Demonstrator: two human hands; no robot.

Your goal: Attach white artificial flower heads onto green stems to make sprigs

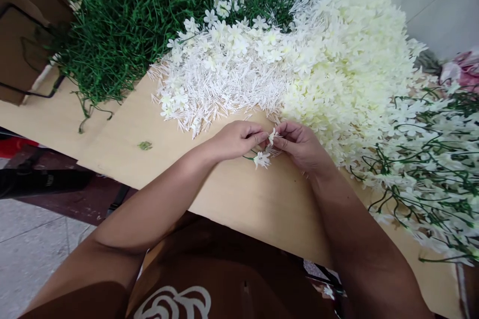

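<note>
Both hands were at work over the counter (243,199), just short of the white sticks (239,87). The left hand (239,139) pinched an upper flower (273,137) at its near side, thumb against fingers; the right hand (299,147) gripped the same bloom's other side with its fingertips. A lower flower (262,160) hung just below, with a short length of green stem (248,158) running back under the left hand. Where that stem ended could not be established.

The step in hand was judged to be the seating of a bloom on its stem. The next move called for a steady left pinch and a light push from the right, without creasing petals. Loose blooms (348,60) lay beyond the right hand, and stemmed blooms (430,174) beside the right forearm.
</note>
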